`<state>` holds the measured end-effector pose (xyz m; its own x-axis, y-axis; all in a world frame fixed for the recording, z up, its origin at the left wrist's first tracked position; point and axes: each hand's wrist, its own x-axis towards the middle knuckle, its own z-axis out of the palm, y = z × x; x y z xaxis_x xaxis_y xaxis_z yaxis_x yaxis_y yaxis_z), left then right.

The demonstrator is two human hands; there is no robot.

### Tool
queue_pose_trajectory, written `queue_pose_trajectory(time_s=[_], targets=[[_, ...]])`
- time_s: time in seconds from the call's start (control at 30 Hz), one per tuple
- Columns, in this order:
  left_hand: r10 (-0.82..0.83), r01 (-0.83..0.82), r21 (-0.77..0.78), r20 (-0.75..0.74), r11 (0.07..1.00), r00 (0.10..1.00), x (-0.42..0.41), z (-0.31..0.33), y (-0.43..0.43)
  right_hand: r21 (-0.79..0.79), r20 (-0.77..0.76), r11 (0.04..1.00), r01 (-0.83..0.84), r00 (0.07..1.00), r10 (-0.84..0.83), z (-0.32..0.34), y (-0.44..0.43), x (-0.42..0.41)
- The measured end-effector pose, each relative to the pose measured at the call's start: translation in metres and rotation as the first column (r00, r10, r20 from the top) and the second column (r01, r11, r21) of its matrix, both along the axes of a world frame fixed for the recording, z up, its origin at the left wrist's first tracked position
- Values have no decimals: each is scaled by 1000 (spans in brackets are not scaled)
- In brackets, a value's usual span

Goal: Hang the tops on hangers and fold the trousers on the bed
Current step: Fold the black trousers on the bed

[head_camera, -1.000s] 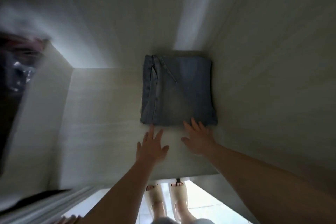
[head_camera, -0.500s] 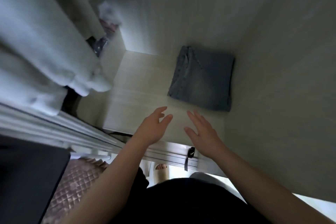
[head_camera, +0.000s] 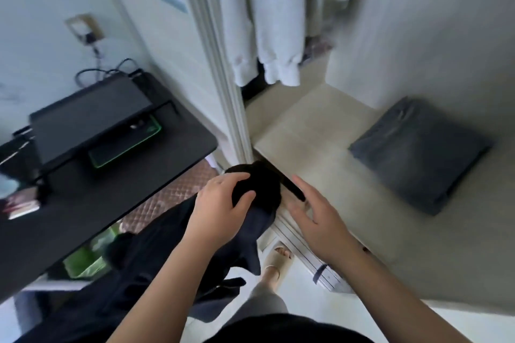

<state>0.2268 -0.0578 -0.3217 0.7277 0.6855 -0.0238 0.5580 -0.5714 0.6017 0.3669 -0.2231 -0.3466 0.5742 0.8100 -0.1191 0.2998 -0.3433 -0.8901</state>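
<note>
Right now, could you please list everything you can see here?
folded jeans: one, grey-blue, on the shelf, right
wardrobe shelf: one, beige, centre right
hanging tops: several, white, inside the wardrobe, top
black garment: one, black, draped from centre to lower left
desk: one, black, left
screen: one, black, on the desk
quilted cover: one, pinkish-brown, beside the desk
foot: one, beige slipper, bottom centre
left hand: grips the black garment
right hand: open, beside it

Black surface (head_camera: 69,231) stood at left, carrying a dark flat device (head_camera: 92,117) above a green-edged pad (head_camera: 125,147). Cable (head_camera: 97,64) ran to wall socket (head_camera: 83,28). Green bag (head_camera: 83,262) lay beneath.
</note>
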Motion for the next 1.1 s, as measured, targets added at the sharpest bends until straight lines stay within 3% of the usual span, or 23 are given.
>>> queue_pose_trajectory(time_s=[0.2,0.37,0.57,0.7,0.9,1.0,1.1], targets=[[271,-234,232,-143,944,952,-95,-4,-24,71,26,974,-214,977,213,5,19,-47],[547,-483,293,-201,825,813,-154,-6,-30,61,343,937,-345,889,305,7,43,-74],[662,-608,344,-59,716,747,-195,-19,-46,-172,524,863,-475,698,489,0,79,-113],[690,-660,363,63,657,721,-198,-34,-56,-203,592,799,-565,579,560,0,107,-140],[681,-697,303,177,650,711,-207,-44,-63,-44,672,755,-655,540,507,-4,128,-160],[687,-692,255,121,676,716,-211,-48,-68,-19,709,763,-647,529,466,-6,127,-163],[714,-715,18,-48,699,698,-212,-70,-83,-26,726,774,-633,520,451,-6,126,-168]])
